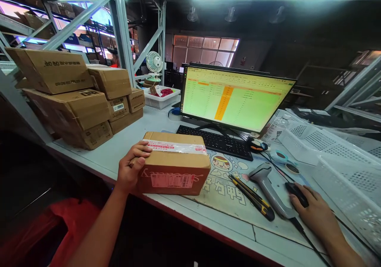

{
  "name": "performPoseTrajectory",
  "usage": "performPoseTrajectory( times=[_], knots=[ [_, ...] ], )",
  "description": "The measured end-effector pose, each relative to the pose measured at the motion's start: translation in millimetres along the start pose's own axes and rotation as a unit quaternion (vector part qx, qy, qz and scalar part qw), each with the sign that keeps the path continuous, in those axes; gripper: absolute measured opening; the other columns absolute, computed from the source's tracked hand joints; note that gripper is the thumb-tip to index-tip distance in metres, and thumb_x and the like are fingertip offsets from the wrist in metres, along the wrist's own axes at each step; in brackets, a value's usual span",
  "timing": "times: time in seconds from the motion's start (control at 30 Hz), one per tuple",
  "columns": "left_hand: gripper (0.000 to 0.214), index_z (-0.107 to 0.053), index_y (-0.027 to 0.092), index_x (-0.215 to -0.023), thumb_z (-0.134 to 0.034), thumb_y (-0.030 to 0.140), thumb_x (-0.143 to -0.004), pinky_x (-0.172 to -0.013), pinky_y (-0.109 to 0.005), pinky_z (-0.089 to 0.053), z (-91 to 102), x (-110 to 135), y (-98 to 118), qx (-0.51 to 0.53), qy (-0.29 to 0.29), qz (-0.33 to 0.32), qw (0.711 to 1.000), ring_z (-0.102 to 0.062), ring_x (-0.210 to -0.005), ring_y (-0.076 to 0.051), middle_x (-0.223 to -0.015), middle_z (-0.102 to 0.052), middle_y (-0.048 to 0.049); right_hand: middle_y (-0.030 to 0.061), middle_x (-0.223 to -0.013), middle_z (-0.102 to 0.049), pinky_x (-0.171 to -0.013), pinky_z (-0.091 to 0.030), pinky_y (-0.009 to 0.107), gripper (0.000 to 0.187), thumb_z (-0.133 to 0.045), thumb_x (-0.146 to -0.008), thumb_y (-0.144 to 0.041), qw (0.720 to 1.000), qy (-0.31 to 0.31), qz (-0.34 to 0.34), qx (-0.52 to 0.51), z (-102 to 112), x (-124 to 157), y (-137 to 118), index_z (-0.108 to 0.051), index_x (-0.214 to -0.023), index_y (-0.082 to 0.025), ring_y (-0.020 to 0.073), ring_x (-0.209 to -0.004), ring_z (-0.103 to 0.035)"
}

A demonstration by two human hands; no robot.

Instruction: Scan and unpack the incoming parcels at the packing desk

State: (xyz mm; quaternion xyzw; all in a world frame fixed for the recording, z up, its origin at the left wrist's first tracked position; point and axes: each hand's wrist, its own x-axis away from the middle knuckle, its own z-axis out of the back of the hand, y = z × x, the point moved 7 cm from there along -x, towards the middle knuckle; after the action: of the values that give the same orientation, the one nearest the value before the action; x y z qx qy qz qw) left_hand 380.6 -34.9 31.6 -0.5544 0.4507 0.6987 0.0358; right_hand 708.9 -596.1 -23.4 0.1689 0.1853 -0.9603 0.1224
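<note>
A warehouse packing station: tall metal shelving (119,29) loaded with cartons runs into the far left, and stacked cardboard boxes (77,100) sit on the left of a long white workbench (125,144). A monitor (235,98) showing a spreadsheet, a keyboard (218,142), a barcode scanner (268,187) and white plastic baskets (333,156) on the right mark an order-processing desk

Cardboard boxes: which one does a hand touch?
The taped box before the keyboard, its end held by the left hand; the stacked boxes stand apart, untouched.
</note>
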Motion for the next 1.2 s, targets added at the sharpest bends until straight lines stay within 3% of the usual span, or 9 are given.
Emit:
performPoseTrajectory(
  times=[0.53,0.67,0.73,0.83,0.9,0.97,1.03,1.13,1.2],
  knots=[
    [0.022,-0.073,0.024,-0.090,-0.065,0.043,-0.097,-0.114,-0.053,-0.046,-0.8,1.5,0.4,0.012,0.003,-0.010,1.000,-0.062,-0.125,-0.030,-0.102,-0.075,-0.0071,0.0251,-0.133,-0.063,-0.119,-0.039,0.052,0.051,-0.037,-0.083,-0.057,1.000,-0.016,-0.004,0.027,-11.8,-2.8,7.9,-0.052,-0.118,-0.024,0.0442,-0.128,-0.059],
    [0.021,-0.073,0.023,-0.089,-0.065,0.040,-0.097,-0.115,-0.051,-0.044,-0.2,1.8,0.3,0.021,0.004,0.003,1.000,-0.062,-0.124,-0.029,-0.102,-0.075,-0.0068,0.0249,-0.128,-0.066,-0.114,-0.044,0.056,0.057,-0.040,-0.082,-0.061,1.000,0.011,0.009,0.021,3.9,-4.1,2.4,-0.056,-0.120,-0.021,0.0457,-0.127,-0.060],
    [0.027,-0.075,0.022,-0.088,-0.062,0.044,-0.098,-0.116,-0.051,-0.043,2.2,-1.4,1.3,0.031,-0.012,0.010,0.999,-0.062,-0.124,-0.030,-0.102,-0.075,-0.0078,0.0288,-0.129,-0.065,-0.112,-0.045,0.058,0.065,-0.037,-0.086,-0.063,0.998,0.050,0.029,0.039,23.0,-2.7,-14.6,-0.059,-0.122,-0.014,0.0474,-0.127,-0.059],
    [0.037,-0.077,0.022,-0.098,-0.056,0.052,-0.099,-0.116,-0.050,-0.042,8.6,-17.1,-2.0,0.066,-0.038,0.057,0.995,-0.064,-0.123,-0.031,-0.111,-0.075,-0.0098,0.0265,-0.128,-0.067,-0.110,-0.047,0.052,0.066,-0.036,-0.092,-0.061,0.990,0.089,0.100,0.044,43.4,5.6,-67.3,-0.063,-0.125,-0.011,0.0423,-0.124,-0.062],
    [0.039,-0.073,0.024,-0.116,-0.062,0.055,-0.095,-0.117,-0.048,-0.042,12.9,-33.8,-11.3,0.074,-0.029,0.126,0.989,-0.061,-0.127,-0.030,-0.125,-0.072,-0.0099,0.0198,-0.127,-0.070,-0.105,-0.052,0.047,0.059,-0.043,-0.093,-0.057,0.988,0.007,0.153,0.029,30.1,14.9,-111.3,-0.065,-0.128,-0.016,0.0360,-0.117,-0.067],
    [0.048,-0.068,0.025,-0.126,-0.071,0.053,-0.087,-0.116,-0.043,-0.043,12.1,-49.0,-25.4,0.058,-0.018,0.214,0.975,-0.056,-0.134,-0.030,-0.138,-0.066,-0.0093,0.0168,-0.129,-0.071,-0.100,-0.054,0.045,0.054,-0.048,-0.094,-0.052,0.973,-0.132,0.187,0.043,-1.7,29.1,-150.4,-0.065,-0.133,-0.018,0.0342,-0.114,-0.069],
    [0.052,-0.067,0.023,-0.126,-0.077,0.048,-0.081,-0.108,-0.039,-0.049,2.0,-56.2,-41.6,0.055,-0.039,0.312,0.948,-0.059,-0.130,-0.030,-0.139,-0.064,-0.0095,0.0185,-0.135,-0.068,-0.098,-0.055,0.048,0.054,-0.051,-0.094,-0.044,0.951,-0.222,0.199,0.085,-31.8,42.7,-176.3,-0.062,-0.140,-0.017,0.0360,-0.115,-0.069],
    [0.060,-0.063,0.021,-0.128,-0.079,0.037,-0.072,-0.081,-0.033,-0.058,-18.9,-52.4,-61.2,0.114,-0.087,0.431,0.891,-0.070,-0.100,-0.025,-0.125,-0.067,-0.0087,0.0229,-0.141,-0.063,-0.095,-0.055,0.050,0.054,-0.049,-0.094,-0.029,0.947,-0.233,0.179,0.128,-53.2,45.3,-192.1,-0.059,-0.143,-0.012,0.0381,-0.119,-0.067],
    [0.063,-0.061,0.020,-0.127,-0.078,0.029,-0.067,-0.071,-0.029,-0.058,-25.9,-51.9,-69.2,0.161,-0.096,0.456,0.870,-0.070,-0.086,-0.020,-0.118,-0.067,-0.0063,0.0243,-0.135,-0.065,-0.095,-0.054,0.051,0.051,-0.045,-0.093,-0.024,0.957,-0.218,0.156,0.109,-52.8,38.0,-197.6,-0.062,-0.138,-0.009,0.0385,-0.118,-0.067]
  ],
)
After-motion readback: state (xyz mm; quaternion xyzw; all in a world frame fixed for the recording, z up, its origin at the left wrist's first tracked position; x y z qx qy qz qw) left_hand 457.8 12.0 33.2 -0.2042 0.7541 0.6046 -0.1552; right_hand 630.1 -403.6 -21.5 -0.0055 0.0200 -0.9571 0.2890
